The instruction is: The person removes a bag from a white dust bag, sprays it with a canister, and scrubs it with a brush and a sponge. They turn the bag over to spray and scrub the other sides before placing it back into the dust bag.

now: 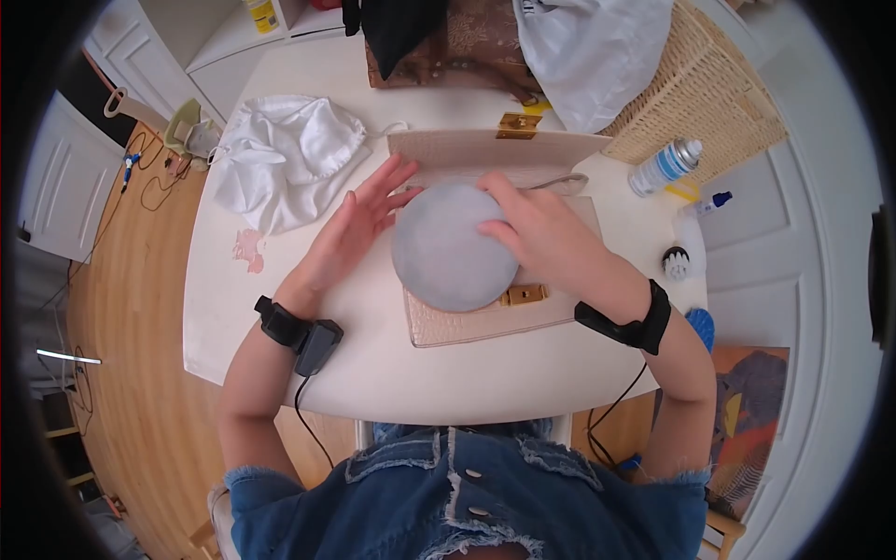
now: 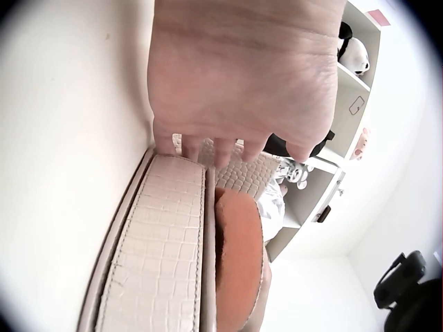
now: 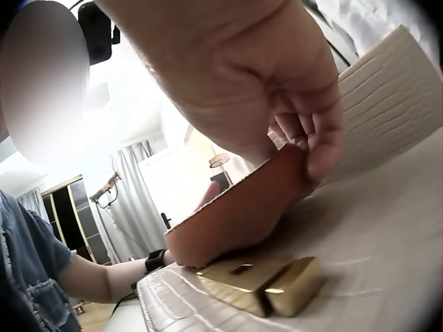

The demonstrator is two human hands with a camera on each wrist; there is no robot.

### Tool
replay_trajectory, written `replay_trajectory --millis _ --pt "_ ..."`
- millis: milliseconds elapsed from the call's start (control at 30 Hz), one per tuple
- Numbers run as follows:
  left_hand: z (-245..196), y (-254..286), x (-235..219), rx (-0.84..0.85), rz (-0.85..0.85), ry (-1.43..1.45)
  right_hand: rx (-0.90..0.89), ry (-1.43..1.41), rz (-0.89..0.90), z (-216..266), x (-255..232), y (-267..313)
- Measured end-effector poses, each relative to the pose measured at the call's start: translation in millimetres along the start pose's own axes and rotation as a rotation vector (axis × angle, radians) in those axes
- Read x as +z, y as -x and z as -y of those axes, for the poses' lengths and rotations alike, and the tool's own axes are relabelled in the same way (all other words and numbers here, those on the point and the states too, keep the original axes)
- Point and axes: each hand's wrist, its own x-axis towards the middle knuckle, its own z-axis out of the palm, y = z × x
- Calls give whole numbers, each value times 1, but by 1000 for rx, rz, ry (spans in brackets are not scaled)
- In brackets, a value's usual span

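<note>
On the table lies a pale pink crocodile-textured handbag [image 1: 457, 329], its flap [image 1: 448, 149] raised on the far side. A round grey pad [image 1: 448, 257] covers part of the bag's front, beside the gold clasp [image 1: 525, 295]. Its orange-brown side [image 3: 228, 218] shows in the right wrist view, curved and slightly tilted over the leather. My right hand [image 1: 551, 229] grips the pad at its right edge, thumb on top. With fingers extended, my left hand [image 1: 347, 231] is at the bag's left side; in the left wrist view its fingertips [image 2: 223, 152] reach the bag's edge.
A white satin dust bag [image 1: 289, 159] lies at the left, near a pinkish patch [image 1: 248, 250] on the table. At the right stand a spray can [image 1: 665, 168] and a small round brush [image 1: 676, 263]. A wicker basket [image 1: 700, 93] and a brown patterned bag [image 1: 485, 47] are behind.
</note>
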Motion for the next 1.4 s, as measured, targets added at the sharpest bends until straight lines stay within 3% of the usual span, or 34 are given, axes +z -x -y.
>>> replay_trajectory --millis 133,200,333,400,533,600,733,800,933,1000,1233,1300,1400 --pt "-5 2 0 -14 10 -19 -49 83 -32 -17 -12 -9" --pt "-3 1 -1 -7 8 -17 66 99 -42 -31 -10 -10" --pt "0 0 -1 12 2 -20 29 -10 -18 -6 1 -9" --pt "-1 0 1 17 15 4 -5 -43 97 11 6 -8" --pt "-2 1 0 2 10 15 -31 -35 -4 -11 -7 -14" --pt "-2 1 -2 -5 6 19 198 -10 3 -18 -16 -20" --pt "-1 0 1 22 -9 11 48 -2 -61 -1 7 -13" --pt "-2 0 2 14 -2 41 -37 -59 33 12 17 -12" --pt "-1 1 0 8 -6 27 32 26 43 6 2 -18" --pt "-2 1 -2 6 6 22 107 -23 -37 -10 -6 -19" --pt "-5 2 1 -19 -8 -5 -38 41 -164 -21 -7 14" --pt "-4 2 0 -17 -10 -12 110 168 -223 -41 -22 22" --pt "-5 2 0 -5 -8 -19 237 115 -236 -61 -44 41"
